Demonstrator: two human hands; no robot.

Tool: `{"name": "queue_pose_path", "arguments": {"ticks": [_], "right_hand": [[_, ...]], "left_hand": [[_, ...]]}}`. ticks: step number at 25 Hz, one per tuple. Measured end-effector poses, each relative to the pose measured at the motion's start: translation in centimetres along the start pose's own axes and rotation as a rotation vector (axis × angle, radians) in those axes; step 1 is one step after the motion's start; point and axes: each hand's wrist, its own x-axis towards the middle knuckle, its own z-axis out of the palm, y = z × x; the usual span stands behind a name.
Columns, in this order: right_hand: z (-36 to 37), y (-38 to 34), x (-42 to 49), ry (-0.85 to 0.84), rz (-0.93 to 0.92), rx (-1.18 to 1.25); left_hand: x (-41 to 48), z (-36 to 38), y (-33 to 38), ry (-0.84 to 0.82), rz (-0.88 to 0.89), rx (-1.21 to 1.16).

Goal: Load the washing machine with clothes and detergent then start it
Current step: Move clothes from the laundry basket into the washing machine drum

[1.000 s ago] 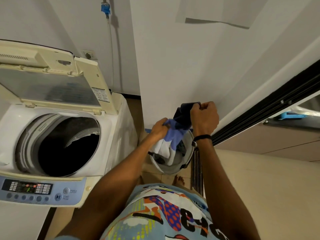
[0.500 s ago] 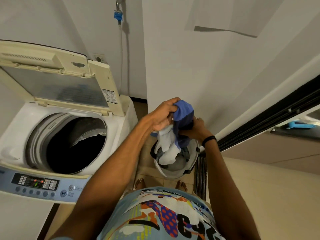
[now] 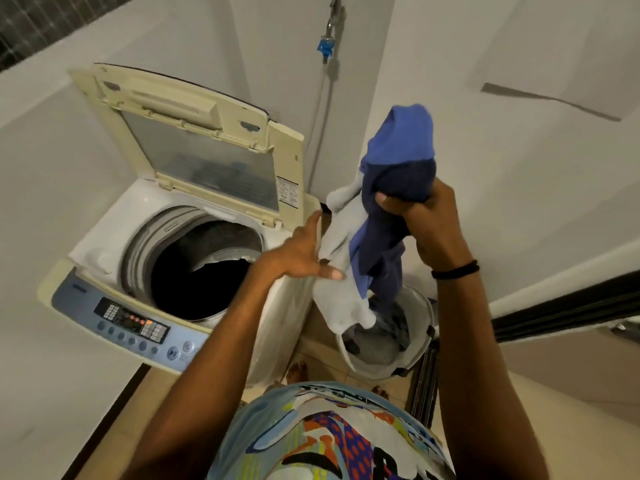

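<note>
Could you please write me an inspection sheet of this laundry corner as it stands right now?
Surface: tiled floor, bare between the machine and the bucket.
Job's things: washing machine with its lid raised and its drum dark inside; control panel lit; bundle of clothes lifted above the white bucket, which holds more laundry. Detergent: nothing seen.
Clutter: nothing seen.
Grippers: right hand clenched on the bundle; left hand open, fingers spread, beside the hanging cloth.
Cables: a hose drops down the wall from a blue-handled tap.
Surroundings: white walls; dark sliding-door track on the right.
</note>
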Motion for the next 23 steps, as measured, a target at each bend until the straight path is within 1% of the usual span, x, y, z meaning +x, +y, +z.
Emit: {"name": "queue_pose_path", "arguments": {"ticks": [2, 4, 6, 7, 9, 10, 12, 14, 15, 18, 19, 21, 23], "right_hand": [[2.3, -3.3, 0.7, -0.043, -0.049, 0.133], [5.3, -6.5, 1.3, -0.082, -0.098, 0.208], [8.4, -9.3, 1.6, -0.142, -0.148, 0.275], [10.1, -10.5, 1.6, -0.177, -0.163, 0.328], [13.2, -12.4, 1.5, -0.235, -0.157, 0.47], [14.6, -13.2, 1.5, -0.255, -0.145, 0.523], [17.3, -14.3, 1.8, -0.292, -0.117, 0.575], [20.2, -14.5, 2.3, -0.316, -0.073, 0.582], [21.8, -14.4, 2.5, -0.311, -0.056, 0.545], [26.5, -12.7, 2.9, -0.282, -0.051, 0.368], [28.1, -11.8, 2.9, -0.291, -0.047, 0.345], [30.6, -9.8, 3.1, -0.309, -0.018, 0.307], [32.7, -7.2, 3.5, -0.347, -0.01, 0.187]], "left_hand": [[-1.0, 1.7, -1.3, 0.188, -0.02, -0.076], [-1.8, 2.3, -2.2, 0.364, -0.049, -0.245], [-3.0, 1.0, -2.7, 0.595, -0.06, -0.413], [-4.0, -0.4, -2.8, 0.708, -0.077, -0.458], [-5.6, -4.0, -4.0, 0.918, -0.166, -0.452], [-6.5, -5.7, -4.9, 0.989, -0.212, -0.446], [-7.8, -8.9, -6.9, 1.101, -0.221, -0.448], [-9.1, -11.3, -9.1, 1.166, -0.199, -0.477], [-9.4, -12.0, -10.3, 1.183, -0.207, -0.498], [-9.9, -12.8, -13.8, 1.192, -0.311, -0.482], [-9.8, -12.5, -15.0, 1.194, -0.309, -0.469], [-9.5, -11.8, -16.9, 1.174, -0.328, -0.444], [-8.8, -11.0, -19.2, 1.068, -0.443, -0.383]]}}
